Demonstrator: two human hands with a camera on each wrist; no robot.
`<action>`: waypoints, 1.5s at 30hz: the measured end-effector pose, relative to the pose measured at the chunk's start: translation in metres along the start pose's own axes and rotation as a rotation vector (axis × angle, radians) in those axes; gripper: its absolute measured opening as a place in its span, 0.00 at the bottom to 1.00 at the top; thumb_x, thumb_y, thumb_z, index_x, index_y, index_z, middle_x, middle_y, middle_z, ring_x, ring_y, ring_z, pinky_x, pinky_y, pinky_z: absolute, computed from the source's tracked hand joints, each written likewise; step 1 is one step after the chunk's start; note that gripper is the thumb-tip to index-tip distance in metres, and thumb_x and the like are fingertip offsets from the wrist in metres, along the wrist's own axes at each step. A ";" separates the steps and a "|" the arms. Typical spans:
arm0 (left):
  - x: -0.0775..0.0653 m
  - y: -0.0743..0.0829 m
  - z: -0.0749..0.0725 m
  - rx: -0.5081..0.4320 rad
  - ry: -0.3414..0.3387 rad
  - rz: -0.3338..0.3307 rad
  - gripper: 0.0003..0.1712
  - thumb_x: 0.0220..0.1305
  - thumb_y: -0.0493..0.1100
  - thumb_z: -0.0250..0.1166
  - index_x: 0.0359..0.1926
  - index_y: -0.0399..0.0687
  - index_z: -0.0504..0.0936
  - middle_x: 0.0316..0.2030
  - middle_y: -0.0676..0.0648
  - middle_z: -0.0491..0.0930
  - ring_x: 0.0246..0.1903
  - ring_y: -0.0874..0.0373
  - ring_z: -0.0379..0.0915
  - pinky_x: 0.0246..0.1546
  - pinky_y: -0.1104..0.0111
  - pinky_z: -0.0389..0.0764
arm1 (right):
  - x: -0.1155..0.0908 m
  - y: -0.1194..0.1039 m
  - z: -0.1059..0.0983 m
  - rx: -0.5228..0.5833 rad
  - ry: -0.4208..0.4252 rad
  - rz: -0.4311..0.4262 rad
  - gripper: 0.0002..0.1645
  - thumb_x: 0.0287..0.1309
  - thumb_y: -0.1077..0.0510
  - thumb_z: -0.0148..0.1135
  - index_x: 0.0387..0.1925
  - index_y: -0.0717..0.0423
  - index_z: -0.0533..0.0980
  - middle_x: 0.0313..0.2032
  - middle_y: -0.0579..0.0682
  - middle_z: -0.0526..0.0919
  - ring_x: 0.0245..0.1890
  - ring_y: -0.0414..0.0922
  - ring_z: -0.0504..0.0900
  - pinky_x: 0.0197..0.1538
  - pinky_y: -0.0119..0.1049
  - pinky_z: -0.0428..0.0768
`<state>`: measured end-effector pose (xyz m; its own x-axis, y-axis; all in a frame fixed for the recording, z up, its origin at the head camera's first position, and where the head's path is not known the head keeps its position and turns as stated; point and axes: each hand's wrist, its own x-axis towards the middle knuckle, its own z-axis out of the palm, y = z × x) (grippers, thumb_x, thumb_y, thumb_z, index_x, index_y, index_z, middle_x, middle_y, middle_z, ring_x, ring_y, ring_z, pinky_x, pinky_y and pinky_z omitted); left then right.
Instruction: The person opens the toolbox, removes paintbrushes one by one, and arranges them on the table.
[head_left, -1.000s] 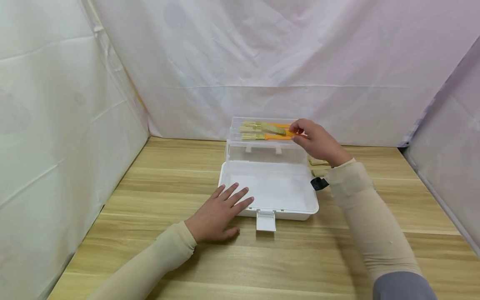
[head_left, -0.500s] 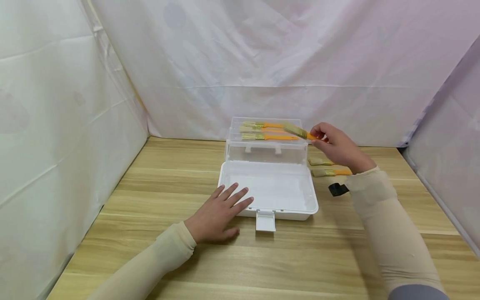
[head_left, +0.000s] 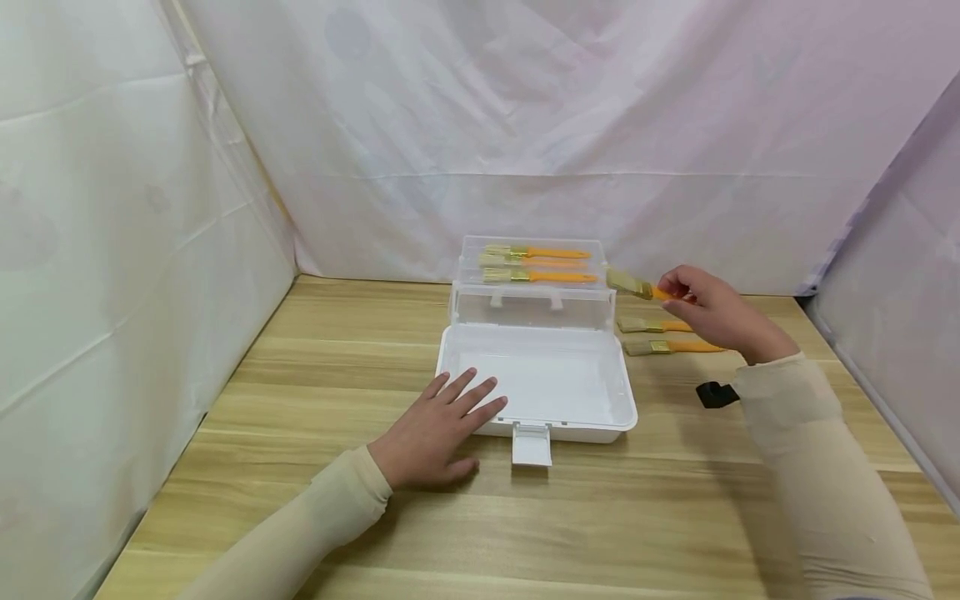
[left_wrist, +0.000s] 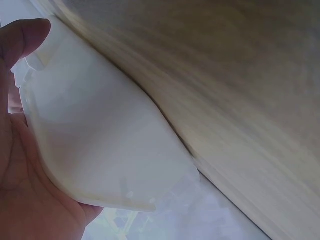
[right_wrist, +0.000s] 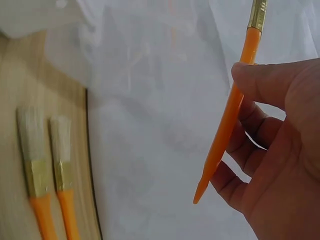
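Note:
My right hand (head_left: pixel 716 312) pinches the orange handle of a paintbrush (head_left: pixel 632 284) between thumb and fingers, in the air right of the box's lid. In the right wrist view the handle of this paintbrush (right_wrist: pixel 227 117) slants down past the fingertips. A white plastic box (head_left: pixel 555 379) stands with its clear lid (head_left: pixel 480 304) tipped back. Spread and straight, the fingers of my left hand (head_left: pixel 438 429) rest over the box's front left rim. Several paintbrushes (head_left: pixel 558 253) lie side by side on the lid.
Two more paintbrushes (head_left: pixel 675 347) lie on the wooden table (head_left: pixel 337 333) right of the box, below my right hand. A white latch (head_left: pixel 532 446) juts from the box's front. White cloth (head_left: pixel 525 100) hangs behind the table and at both sides.
My right hand has lifted the paintbrush off the lid and carried it to the right, past the lid's edge. The left hand stays where it was.

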<state>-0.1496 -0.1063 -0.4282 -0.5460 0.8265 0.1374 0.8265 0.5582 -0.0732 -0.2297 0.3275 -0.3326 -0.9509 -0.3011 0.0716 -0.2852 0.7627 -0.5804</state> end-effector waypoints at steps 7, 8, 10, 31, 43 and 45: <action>0.000 0.000 0.002 0.003 0.004 -0.002 0.50 0.58 0.61 0.65 0.77 0.56 0.56 0.76 0.46 0.54 0.75 0.44 0.45 0.70 0.45 0.53 | -0.013 0.031 -0.001 -0.073 -0.023 0.015 0.12 0.73 0.60 0.52 0.51 0.64 0.70 0.48 0.61 0.74 0.46 0.56 0.71 0.46 0.54 0.72; 0.000 0.000 0.002 0.003 0.004 -0.003 0.50 0.58 0.61 0.65 0.77 0.56 0.56 0.76 0.46 0.54 0.75 0.44 0.45 0.70 0.45 0.53 | -0.015 0.036 0.000 -0.085 -0.024 0.015 0.11 0.73 0.60 0.53 0.50 0.63 0.71 0.48 0.60 0.74 0.45 0.55 0.72 0.45 0.54 0.72; 0.000 0.000 0.002 0.004 0.006 -0.005 0.50 0.58 0.61 0.65 0.77 0.56 0.56 0.76 0.47 0.54 0.75 0.44 0.45 0.70 0.45 0.53 | -0.018 0.046 0.002 -0.100 -0.030 0.021 0.10 0.72 0.61 0.53 0.49 0.62 0.71 0.46 0.59 0.75 0.43 0.54 0.72 0.44 0.51 0.72; 0.000 -0.001 0.002 -0.002 0.013 -0.001 0.50 0.58 0.62 0.65 0.77 0.55 0.56 0.76 0.46 0.53 0.75 0.44 0.44 0.70 0.45 0.52 | -0.037 0.103 0.018 -0.080 -0.145 0.120 0.05 0.70 0.64 0.55 0.45 0.58 0.74 0.41 0.54 0.77 0.41 0.51 0.73 0.42 0.47 0.73; -0.001 0.000 0.000 -0.011 0.023 0.007 0.49 0.58 0.60 0.65 0.77 0.55 0.57 0.76 0.46 0.54 0.75 0.43 0.46 0.69 0.45 0.53 | -0.036 0.115 0.030 -0.155 -0.179 0.071 0.07 0.63 0.69 0.59 0.40 0.57 0.76 0.36 0.50 0.77 0.35 0.48 0.72 0.40 0.46 0.72; -0.001 -0.001 0.000 -0.010 0.022 0.006 0.49 0.59 0.60 0.65 0.77 0.55 0.57 0.76 0.46 0.54 0.75 0.43 0.46 0.69 0.45 0.53 | -0.036 0.117 0.032 -0.174 -0.183 0.064 0.07 0.62 0.68 0.60 0.39 0.55 0.76 0.35 0.49 0.77 0.34 0.47 0.72 0.40 0.45 0.72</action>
<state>-0.1496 -0.1074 -0.4282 -0.5377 0.8281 0.1587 0.8313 0.5521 -0.0639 -0.2254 0.4091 -0.4285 -0.9345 -0.3357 -0.1184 -0.2564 0.8656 -0.4300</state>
